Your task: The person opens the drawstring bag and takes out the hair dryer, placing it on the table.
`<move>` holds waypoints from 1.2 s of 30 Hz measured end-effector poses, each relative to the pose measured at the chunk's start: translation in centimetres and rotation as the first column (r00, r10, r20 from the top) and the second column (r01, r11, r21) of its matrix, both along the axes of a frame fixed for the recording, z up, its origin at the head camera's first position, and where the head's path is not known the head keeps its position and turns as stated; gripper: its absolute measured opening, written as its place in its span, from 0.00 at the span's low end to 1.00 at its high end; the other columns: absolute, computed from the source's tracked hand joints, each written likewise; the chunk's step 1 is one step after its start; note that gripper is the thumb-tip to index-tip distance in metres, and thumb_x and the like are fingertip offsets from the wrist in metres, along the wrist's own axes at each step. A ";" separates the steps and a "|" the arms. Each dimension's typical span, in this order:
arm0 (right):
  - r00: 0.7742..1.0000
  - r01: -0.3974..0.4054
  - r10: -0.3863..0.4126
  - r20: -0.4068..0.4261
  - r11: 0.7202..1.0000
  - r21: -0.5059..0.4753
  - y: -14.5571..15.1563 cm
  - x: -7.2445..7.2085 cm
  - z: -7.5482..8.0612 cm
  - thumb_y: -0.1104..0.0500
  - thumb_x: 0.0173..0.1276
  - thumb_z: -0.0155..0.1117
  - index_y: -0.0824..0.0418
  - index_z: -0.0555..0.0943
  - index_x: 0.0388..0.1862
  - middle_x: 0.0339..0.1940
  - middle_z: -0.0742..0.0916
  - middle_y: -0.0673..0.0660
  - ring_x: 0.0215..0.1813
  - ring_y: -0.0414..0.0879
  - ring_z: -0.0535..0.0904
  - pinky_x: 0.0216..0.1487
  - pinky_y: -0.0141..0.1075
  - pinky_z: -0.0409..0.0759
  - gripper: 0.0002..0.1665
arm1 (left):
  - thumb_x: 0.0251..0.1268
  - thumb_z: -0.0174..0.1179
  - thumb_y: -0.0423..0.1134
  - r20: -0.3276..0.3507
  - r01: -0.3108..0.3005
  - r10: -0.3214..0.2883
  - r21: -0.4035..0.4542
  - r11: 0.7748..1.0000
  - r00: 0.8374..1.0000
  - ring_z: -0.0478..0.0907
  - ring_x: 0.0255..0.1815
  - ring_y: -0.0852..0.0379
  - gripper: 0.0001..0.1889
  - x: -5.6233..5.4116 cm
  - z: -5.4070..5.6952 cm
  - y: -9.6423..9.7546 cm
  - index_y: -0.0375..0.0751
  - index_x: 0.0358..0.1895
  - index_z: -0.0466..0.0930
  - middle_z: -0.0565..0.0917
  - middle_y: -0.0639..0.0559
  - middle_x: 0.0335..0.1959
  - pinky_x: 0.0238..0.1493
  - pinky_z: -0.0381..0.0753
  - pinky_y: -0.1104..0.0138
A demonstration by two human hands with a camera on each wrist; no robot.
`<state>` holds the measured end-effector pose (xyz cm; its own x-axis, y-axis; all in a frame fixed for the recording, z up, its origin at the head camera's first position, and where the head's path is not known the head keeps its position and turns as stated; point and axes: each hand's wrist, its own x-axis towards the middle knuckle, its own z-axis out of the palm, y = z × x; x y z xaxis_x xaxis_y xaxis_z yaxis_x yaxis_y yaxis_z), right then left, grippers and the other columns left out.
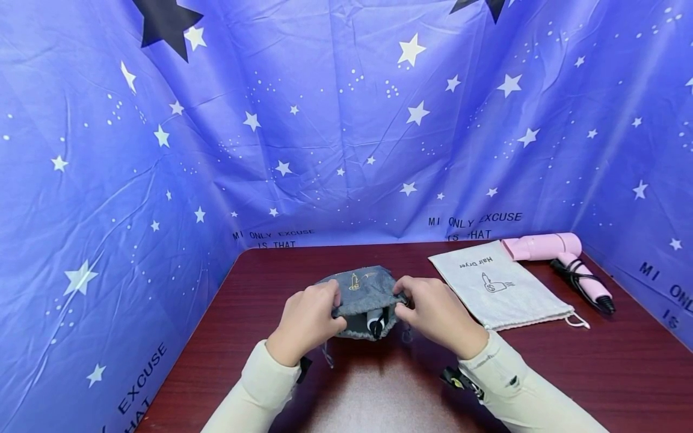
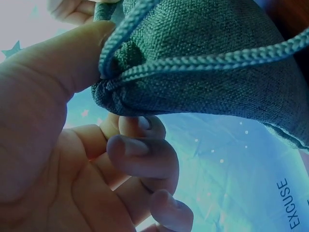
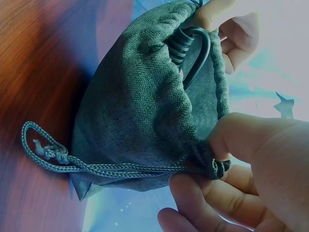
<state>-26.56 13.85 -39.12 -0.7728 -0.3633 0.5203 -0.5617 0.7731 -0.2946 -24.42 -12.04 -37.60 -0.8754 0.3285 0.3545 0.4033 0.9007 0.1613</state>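
Observation:
A dark grey drawstring bag (image 1: 373,294) with a gold hair dryer print stands at the middle of the table, its mouth facing me and partly spread. My left hand (image 1: 310,313) pinches the left corner of that mouth; in the left wrist view the thumb (image 2: 72,55) presses by the cord's exit. The opposite corner is pinched between thumb and fingers of my right hand (image 1: 435,313). Inside the bag lies an object with a light-coloured part and a black cord (image 3: 197,63); most of it is hidden by the cloth. A knotted drawstring (image 3: 48,157) hangs from the right side.
To the right, a white "Hair Dryer" pouch (image 1: 503,294) lies flat on the dark red table (image 1: 260,282). A pink hair dryer (image 1: 547,245) with its black cord wrapped around the handle overlaps the pouch's far corner. Blue star-printed cloth (image 1: 346,144) hangs behind and on both sides.

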 end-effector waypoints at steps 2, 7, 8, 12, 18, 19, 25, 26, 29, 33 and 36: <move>1.000 0.002 -0.002 0.002 1.000 0.002 0.0 0.0 0.0 0.61 0.53 0.73 0.54 0.87 0.41 0.21 0.77 0.41 0.21 0.35 0.67 0.26 0.32 0.68 0.14 | 0.44 0.71 0.40 0.002 -0.004 0.004 0.002 1.000 1.000 0.67 0.19 0.62 0.16 0.0 0.0 -0.1 0.54 0.29 0.69 0.71 0.63 0.20 0.18 0.64 0.66; 1.000 0.002 -0.002 0.002 1.000 0.005 0.1 0.0 0.0 0.61 0.52 0.73 0.54 0.87 0.41 0.22 0.78 0.41 0.22 0.35 0.68 0.26 0.32 0.69 0.14 | 0.44 0.71 0.39 0.010 -0.005 0.005 0.007 1.000 1.000 0.67 0.19 0.61 0.16 0.0 0.2 -0.2 0.54 0.29 0.70 0.71 0.63 0.20 0.18 0.64 0.65; 1.000 -0.001 0.001 0.001 1.000 0.005 0.1 0.0 0.0 0.61 0.52 0.73 0.54 0.87 0.40 0.22 0.78 0.41 0.22 0.35 0.68 0.26 0.32 0.69 0.14 | 0.44 0.71 0.39 0.011 -0.005 0.005 0.007 1.000 1.000 0.67 0.19 0.61 0.16 0.0 0.2 -0.2 0.54 0.29 0.70 0.71 0.63 0.20 0.18 0.64 0.65; 1.000 -0.016 0.016 -0.002 1.000 0.007 0.2 -0.2 0.1 0.62 0.51 0.72 0.55 0.87 0.41 0.22 0.79 0.42 0.22 0.35 0.68 0.28 0.32 0.71 0.15 | 0.45 0.72 0.39 0.015 -0.012 0.011 0.008 1.000 1.000 0.67 0.18 0.61 0.16 0.0 0.2 -0.3 0.54 0.30 0.70 0.71 0.63 0.21 0.18 0.64 0.65; 1.000 -0.021 0.021 -0.001 1.000 0.008 0.3 -0.3 0.1 0.62 0.51 0.72 0.56 0.87 0.41 0.23 0.80 0.43 0.23 0.36 0.69 0.30 0.33 0.72 0.15 | 0.46 0.73 0.39 0.032 -0.015 0.014 0.018 1.000 0.999 0.67 0.19 0.60 0.16 0.1 0.3 -0.4 0.53 0.30 0.70 0.71 0.63 0.21 0.18 0.65 0.65; 1.000 -0.021 0.021 0.000 1.000 0.008 0.3 -0.3 0.1 0.62 0.51 0.72 0.56 0.87 0.41 0.23 0.80 0.43 0.24 0.36 0.69 0.30 0.34 0.72 0.15 | 0.46 0.73 0.39 0.033 -0.014 0.013 0.018 1.000 0.999 0.67 0.19 0.60 0.16 0.1 0.4 -0.4 0.53 0.30 0.70 0.71 0.62 0.21 0.18 0.65 0.65; 1.000 -0.023 0.023 0.009 1.000 0.009 0.4 -0.4 0.1 0.62 0.51 0.72 0.56 0.88 0.41 0.23 0.80 0.42 0.24 0.36 0.70 0.31 0.34 0.73 0.15 | 0.47 0.73 0.39 0.037 -0.013 0.012 0.013 1.000 0.999 0.67 0.19 0.60 0.17 0.0 0.4 -0.4 0.53 0.29 0.70 0.71 0.62 0.20 0.18 0.64 0.65; 1.000 -0.021 0.021 0.009 1.000 0.009 0.4 -0.4 0.1 0.62 0.51 0.73 0.56 0.88 0.41 0.23 0.80 0.42 0.25 0.36 0.70 0.31 0.34 0.73 0.15 | 0.47 0.73 0.39 0.039 -0.013 0.013 0.014 1.000 0.999 0.67 0.19 0.60 0.16 0.0 0.4 -0.4 0.53 0.29 0.70 0.71 0.62 0.21 0.18 0.64 0.65; 1.000 -0.018 0.017 0.010 1.000 0.006 0.5 -0.3 0.2 0.62 0.51 0.72 0.55 0.88 0.41 0.23 0.79 0.42 0.25 0.36 0.71 0.30 0.34 0.73 0.15 | 0.47 0.72 0.39 0.044 -0.016 0.015 0.014 1.000 0.999 0.67 0.19 0.59 0.16 -0.1 0.4 -0.5 0.53 0.29 0.70 0.71 0.62 0.21 0.18 0.64 0.65; 1.000 -0.017 0.017 0.014 1.000 0.003 0.6 -0.3 0.3 0.62 0.50 0.73 0.55 0.87 0.40 0.22 0.79 0.41 0.25 0.36 0.71 0.30 0.35 0.73 0.15 | 0.46 0.72 0.39 0.048 -0.021 0.020 0.012 1.000 0.999 0.67 0.19 0.59 0.16 -0.2 0.4 -0.5 0.54 0.29 0.70 0.71 0.62 0.21 0.18 0.64 0.64; 1.000 -0.021 0.021 0.018 1.000 0.004 0.6 -0.3 0.3 0.63 0.51 0.73 0.55 0.87 0.41 0.22 0.79 0.41 0.25 0.36 0.71 0.30 0.34 0.73 0.16 | 0.46 0.72 0.38 0.042 -0.021 0.021 0.012 1.000 0.999 0.67 0.19 0.59 0.16 -0.2 0.4 -0.6 0.54 0.29 0.70 0.72 0.62 0.21 0.18 0.64 0.64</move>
<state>-26.84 14.44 -38.81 -0.7743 -0.3815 0.5050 -0.5723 0.7628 -0.3012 -24.63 -12.63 -37.16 -0.8962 0.3058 0.3214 0.3770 0.9068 0.1884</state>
